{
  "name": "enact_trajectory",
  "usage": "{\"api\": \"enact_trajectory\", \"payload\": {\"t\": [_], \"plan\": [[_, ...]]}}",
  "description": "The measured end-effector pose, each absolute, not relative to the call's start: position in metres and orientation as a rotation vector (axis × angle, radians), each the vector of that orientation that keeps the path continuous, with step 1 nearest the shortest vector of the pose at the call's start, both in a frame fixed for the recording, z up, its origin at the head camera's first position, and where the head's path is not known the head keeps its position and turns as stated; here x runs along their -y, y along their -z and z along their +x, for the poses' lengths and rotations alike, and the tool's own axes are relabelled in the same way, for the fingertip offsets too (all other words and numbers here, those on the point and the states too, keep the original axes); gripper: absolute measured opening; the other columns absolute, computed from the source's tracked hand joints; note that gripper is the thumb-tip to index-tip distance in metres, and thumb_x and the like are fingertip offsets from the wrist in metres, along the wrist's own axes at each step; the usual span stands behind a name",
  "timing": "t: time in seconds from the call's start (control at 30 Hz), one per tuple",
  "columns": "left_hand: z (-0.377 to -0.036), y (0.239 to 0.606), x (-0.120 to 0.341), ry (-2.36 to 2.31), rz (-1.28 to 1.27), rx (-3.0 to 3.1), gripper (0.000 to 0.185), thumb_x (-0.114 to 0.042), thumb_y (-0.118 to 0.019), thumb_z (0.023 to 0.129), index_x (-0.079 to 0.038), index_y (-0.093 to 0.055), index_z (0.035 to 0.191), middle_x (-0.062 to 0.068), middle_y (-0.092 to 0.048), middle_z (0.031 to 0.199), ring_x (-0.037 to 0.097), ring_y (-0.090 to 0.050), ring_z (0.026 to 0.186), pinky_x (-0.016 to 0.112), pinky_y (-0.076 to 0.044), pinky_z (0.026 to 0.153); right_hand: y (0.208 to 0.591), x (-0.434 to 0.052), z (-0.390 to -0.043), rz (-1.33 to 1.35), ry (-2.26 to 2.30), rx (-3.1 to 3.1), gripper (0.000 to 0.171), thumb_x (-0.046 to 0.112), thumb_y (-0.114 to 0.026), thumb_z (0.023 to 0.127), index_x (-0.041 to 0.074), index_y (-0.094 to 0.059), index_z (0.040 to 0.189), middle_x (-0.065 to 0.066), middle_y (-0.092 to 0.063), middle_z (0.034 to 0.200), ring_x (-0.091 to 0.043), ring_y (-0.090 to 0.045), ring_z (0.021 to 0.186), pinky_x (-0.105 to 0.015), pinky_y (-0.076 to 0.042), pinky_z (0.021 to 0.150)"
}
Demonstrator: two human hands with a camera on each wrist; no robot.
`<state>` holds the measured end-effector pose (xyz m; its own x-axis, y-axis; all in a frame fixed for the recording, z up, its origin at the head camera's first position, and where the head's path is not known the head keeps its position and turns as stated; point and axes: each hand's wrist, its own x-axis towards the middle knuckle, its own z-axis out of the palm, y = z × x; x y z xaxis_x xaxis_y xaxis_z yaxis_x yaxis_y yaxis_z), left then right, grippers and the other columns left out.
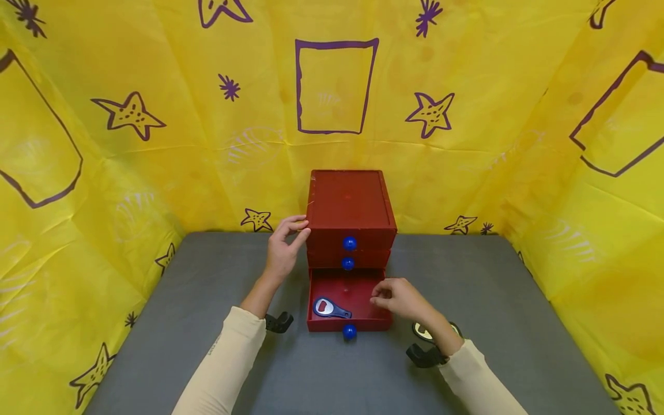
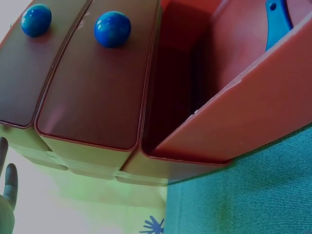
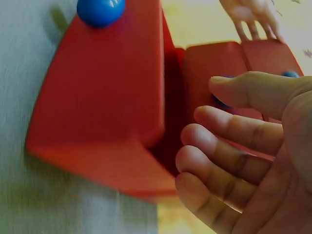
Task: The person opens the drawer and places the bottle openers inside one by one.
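Note:
A red drawer cabinet point(image 1: 349, 199) with round blue knobs stands at the back of the table, its bottom drawer point(image 1: 358, 288) pulled out. Inside that drawer, towards the front left, lies a dark blue bottle opener point(image 1: 332, 309) with a metal plate; its handle point(image 2: 278, 24) shows in the left wrist view. My left hand point(image 1: 282, 251) has its fingertips at the cabinet's upper left side. Over the drawer's right wall is my right hand point(image 1: 402, 298). Its fingers point(image 3: 204, 139) are loosely bent with nothing between them, and the thumb stands apart from them.
Black straps point(image 1: 425, 355) sit on both wrists. Partly behind the right wrist, a round yellow thing with a black rim point(image 1: 422, 331) lies on the grey table point(image 1: 353, 380). Yellow cloth point(image 1: 337, 150) with purple drawings surrounds the table at the back and sides.

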<state>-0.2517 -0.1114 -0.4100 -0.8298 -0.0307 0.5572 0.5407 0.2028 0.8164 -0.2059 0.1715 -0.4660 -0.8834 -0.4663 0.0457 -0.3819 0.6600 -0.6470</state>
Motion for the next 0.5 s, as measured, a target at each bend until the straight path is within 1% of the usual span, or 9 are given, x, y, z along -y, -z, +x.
{"api": "enact_trajectory", "payload": {"t": [0.07, 0.13, 0.23, 0.3, 0.37, 0.4, 0.5], "plan": [[-0.252, 0.410, 0.112, 1.668, -0.475, 2.026, 0.022, 0.000, -0.066, 0.089, 0.010, -0.067, 0.109, 0.029, -0.061, 0.121, 0.033, -0.057, 0.111, 0.015, -0.046, 0.092, 0.465, -0.182, -0.204, -0.712, 1.017, -2.760, 0.008, 0.017, -0.071, 0.086, 0.009, -0.071, 0.084, 0.004, -0.065, 0.073, -0.002, -0.052, 0.066, -0.020, -0.046, 0.062], [-0.252, 0.410, 0.112, 1.663, -0.478, 2.029, 0.023, 0.000, -0.066, 0.089, 0.010, -0.067, 0.109, 0.029, -0.061, 0.121, 0.035, -0.057, 0.112, 0.020, -0.048, 0.093, 0.464, -0.193, -0.203, -0.713, 1.016, -2.769, 0.007, 0.015, -0.071, 0.086, 0.008, -0.071, 0.084, 0.004, -0.066, 0.074, -0.001, -0.054, 0.066, -0.020, -0.047, 0.061], [-0.251, 0.409, 0.111, 1.668, -0.484, 2.033, 0.023, -0.001, -0.066, 0.089, 0.011, -0.066, 0.109, 0.030, -0.060, 0.121, 0.039, -0.056, 0.113, 0.038, -0.049, 0.095, 0.462, -0.209, -0.199, -0.669, 1.008, -2.784, 0.008, 0.015, -0.071, 0.087, 0.008, -0.071, 0.085, 0.003, -0.067, 0.076, -0.002, -0.056, 0.067, -0.021, -0.048, 0.061], [-0.251, 0.408, 0.111, 1.672, -0.486, 2.034, 0.024, -0.001, -0.066, 0.089, 0.011, -0.066, 0.110, 0.030, -0.060, 0.122, 0.039, -0.055, 0.114, 0.050, -0.048, 0.095, 0.462, -0.218, -0.197, -0.625, 0.997, -2.790, 0.008, 0.016, -0.071, 0.087, 0.008, -0.071, 0.086, 0.002, -0.068, 0.077, -0.003, -0.057, 0.068, -0.022, -0.049, 0.062], [-0.251, 0.408, 0.111, 1.676, -0.487, 2.032, 0.023, 0.000, -0.066, 0.089, 0.012, -0.066, 0.109, 0.030, -0.060, 0.122, 0.039, -0.055, 0.113, 0.056, -0.045, 0.094, 0.462, -0.227, -0.194, -0.581, 0.973, -2.802, 0.009, 0.016, -0.071, 0.088, 0.008, -0.071, 0.087, 0.003, -0.068, 0.078, -0.004, -0.056, 0.069, -0.022, -0.049, 0.063], [-0.251, 0.408, 0.111, 1.674, -0.487, 2.031, 0.023, 0.000, -0.066, 0.089, 0.012, -0.066, 0.109, 0.030, -0.060, 0.121, 0.039, -0.055, 0.113, 0.055, -0.046, 0.094, 0.462, -0.231, -0.193, -0.560, 0.960, -2.812, 0.009, 0.017, -0.071, 0.088, 0.008, -0.071, 0.087, 0.003, -0.068, 0.078, -0.004, -0.056, 0.069, -0.022, -0.049, 0.063], [-0.251, 0.408, 0.112, 1.669, -0.486, 2.032, 0.023, 0.000, -0.066, 0.089, 0.011, -0.066, 0.109, 0.029, -0.060, 0.121, 0.038, -0.056, 0.112, 0.037, -0.050, 0.094, 0.463, -0.243, -0.189, -0.517, 0.912, -2.835, 0.009, 0.017, -0.071, 0.088, 0.009, -0.071, 0.085, 0.004, -0.067, 0.076, -0.003, -0.055, 0.068, -0.022, -0.048, 0.062]]}}
